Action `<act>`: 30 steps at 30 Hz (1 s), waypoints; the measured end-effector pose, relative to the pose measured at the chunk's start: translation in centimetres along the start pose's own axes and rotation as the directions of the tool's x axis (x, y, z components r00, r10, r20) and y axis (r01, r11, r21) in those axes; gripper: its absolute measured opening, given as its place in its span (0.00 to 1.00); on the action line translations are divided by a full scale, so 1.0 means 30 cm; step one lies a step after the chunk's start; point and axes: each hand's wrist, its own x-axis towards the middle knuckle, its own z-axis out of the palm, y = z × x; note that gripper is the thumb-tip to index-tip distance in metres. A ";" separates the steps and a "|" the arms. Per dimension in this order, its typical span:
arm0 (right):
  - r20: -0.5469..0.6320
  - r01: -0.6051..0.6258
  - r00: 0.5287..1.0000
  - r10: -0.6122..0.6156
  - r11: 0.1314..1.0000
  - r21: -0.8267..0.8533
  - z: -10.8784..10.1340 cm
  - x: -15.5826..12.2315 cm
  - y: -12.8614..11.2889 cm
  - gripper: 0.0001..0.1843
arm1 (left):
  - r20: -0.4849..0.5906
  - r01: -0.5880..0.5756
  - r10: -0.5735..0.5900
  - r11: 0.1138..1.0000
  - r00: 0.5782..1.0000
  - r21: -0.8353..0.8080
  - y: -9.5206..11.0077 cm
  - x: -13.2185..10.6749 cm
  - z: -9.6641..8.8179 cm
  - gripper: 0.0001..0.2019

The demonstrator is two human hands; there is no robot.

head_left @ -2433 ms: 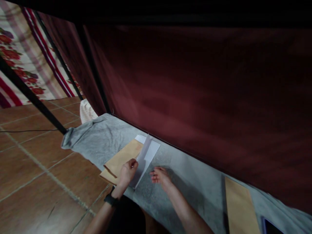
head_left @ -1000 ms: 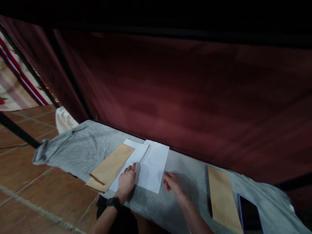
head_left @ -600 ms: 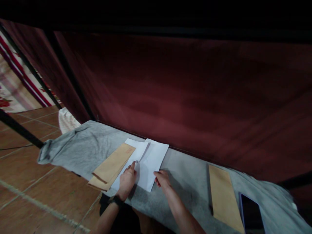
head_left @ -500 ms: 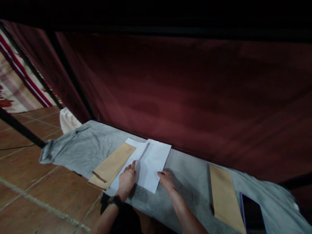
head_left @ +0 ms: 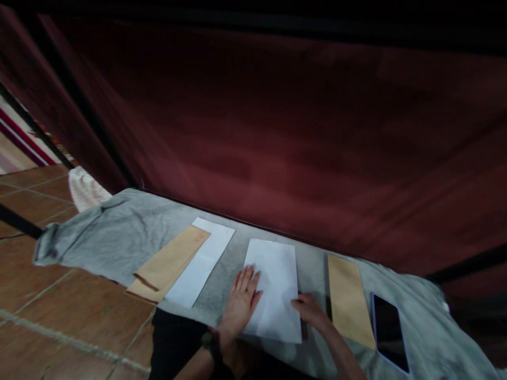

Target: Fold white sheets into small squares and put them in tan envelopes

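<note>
A folded white sheet of paper (head_left: 277,287) lies in front of me on the grey cloth. My left hand (head_left: 241,301) rests on its left part with the fingers stretched out. At the sheet's right edge, my right hand (head_left: 311,310) is closed, thumb and finger pinching the paper. Another white sheet (head_left: 209,258) lies further left, partly under brown envelopes (head_left: 174,261). To the right of my right hand is another brown envelope (head_left: 350,301).
A phone (head_left: 390,332) lies beside the right envelope. Grey cloth (head_left: 146,224) covers the narrow surface, with a dark red curtain (head_left: 253,158) behind it. Black bars (head_left: 79,100) stand at the left above a tiled floor (head_left: 87,316).
The folded sheet has moved right, away from the other white sheet and the left envelopes. Both hands went with it, and my left hand now lies flat. The view has shifted slightly right.
</note>
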 end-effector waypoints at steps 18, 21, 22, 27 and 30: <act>-0.039 0.634 0.752 -0.658 0.738 -0.231 0.222 0.199 -0.222 0.24 | 0.127 -0.066 0.059 0.996 0.990 0.052 0.069 0.293 0.170 0.29; -0.032 0.578 0.740 -0.672 0.660 -0.480 0.260 0.271 -0.217 0.25 | 0.095 -0.050 0.043 0.996 0.995 0.076 0.026 0.329 0.194 0.29; -0.036 0.540 0.746 -0.665 0.636 -0.552 0.264 0.289 -0.211 0.25 | 0.085 -0.038 0.031 0.996 0.996 0.078 0.013 0.340 0.198 0.29; -0.050 0.413 0.786 -0.616 0.584 -0.699 0.249 0.357 -0.189 0.26 | 0.070 0.036 -0.041 0.997 0.997 0.068 -0.021 0.403 0.193 0.27; -0.061 0.384 0.790 -0.609 0.570 -0.727 0.223 0.379 -0.172 0.27 | 0.056 0.099 -0.102 0.993 0.993 0.058 -0.034 0.428 0.184 0.27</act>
